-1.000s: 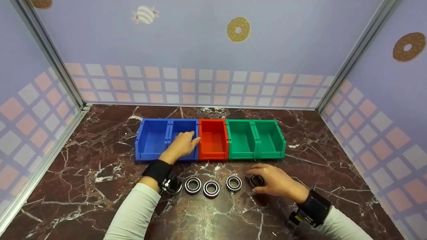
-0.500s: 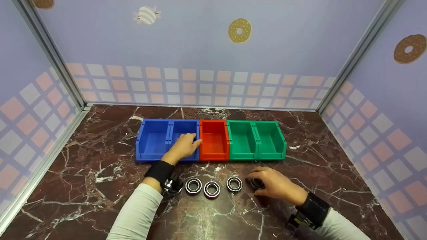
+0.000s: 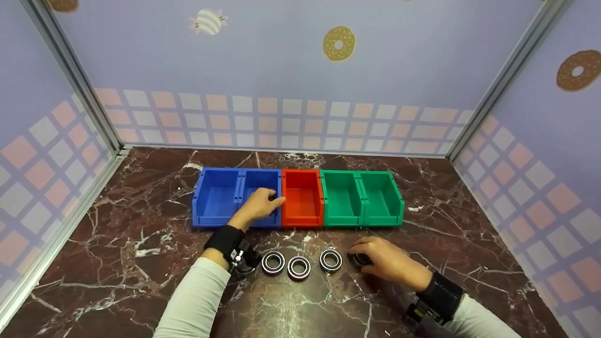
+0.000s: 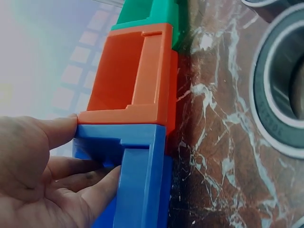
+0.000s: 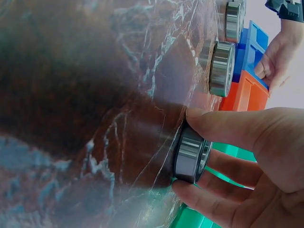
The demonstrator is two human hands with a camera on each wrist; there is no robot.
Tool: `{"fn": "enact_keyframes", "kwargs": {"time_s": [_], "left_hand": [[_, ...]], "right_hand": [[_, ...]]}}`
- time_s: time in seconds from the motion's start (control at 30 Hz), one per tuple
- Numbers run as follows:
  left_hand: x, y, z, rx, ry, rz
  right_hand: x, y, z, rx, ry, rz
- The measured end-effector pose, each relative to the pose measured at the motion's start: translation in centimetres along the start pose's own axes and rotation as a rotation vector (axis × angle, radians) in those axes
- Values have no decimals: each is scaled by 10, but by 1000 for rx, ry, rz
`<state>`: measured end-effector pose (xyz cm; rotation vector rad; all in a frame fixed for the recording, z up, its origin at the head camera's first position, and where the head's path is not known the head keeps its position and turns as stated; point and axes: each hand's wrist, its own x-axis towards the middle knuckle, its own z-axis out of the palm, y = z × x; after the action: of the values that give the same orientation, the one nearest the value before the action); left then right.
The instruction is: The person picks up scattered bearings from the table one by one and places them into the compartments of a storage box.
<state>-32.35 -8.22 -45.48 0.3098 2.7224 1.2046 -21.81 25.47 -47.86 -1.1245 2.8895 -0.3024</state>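
Observation:
My left hand [image 3: 257, 205] reaches into the right-hand blue bin [image 4: 140, 175]. Its thumb lies on the rim beside the red bin [image 3: 301, 202] and its fingers bend inside the blue one, gripping the shared wall. No bearing shows in that hand in the left wrist view. On the table before the green bins, my right hand [image 3: 387, 260] pinches a ball bearing [image 5: 190, 159] between thumb and fingers. More bearings lie flat in a loose row: one [image 3: 331, 260] beside the right hand, others [image 3: 299, 268] further left, and one [image 3: 245, 268] partly hidden under the left wrist.
Behind the bearings the bins stand joined side by side: a left blue bin [image 3: 218, 197], then blue, red, and two green bins [image 3: 342, 199]. Patterned panels [image 3: 291, 117] enclose the marbled table [image 3: 155, 263] at the back and both sides.
The hands keep nearly the same places. My right hand's fingers come further over the bearing, covering more of it. The whole head view shifts slightly.

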Motion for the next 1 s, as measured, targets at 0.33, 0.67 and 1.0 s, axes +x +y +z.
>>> {"fn": "enact_keyframes", "kwargs": {"time_s": [0.33,0.67,1.0], "left_hand": [[-1,-1,-2,-95,-21,-54],[-1,-1,-2,-166,-17,-78],[0,0,-2,-146,-12,-77]], "right_hand": [[1,1,2,-14,18,-18],[4,0,3,-26,38,-76],[7,-1,-5,7,55,-103]]}}
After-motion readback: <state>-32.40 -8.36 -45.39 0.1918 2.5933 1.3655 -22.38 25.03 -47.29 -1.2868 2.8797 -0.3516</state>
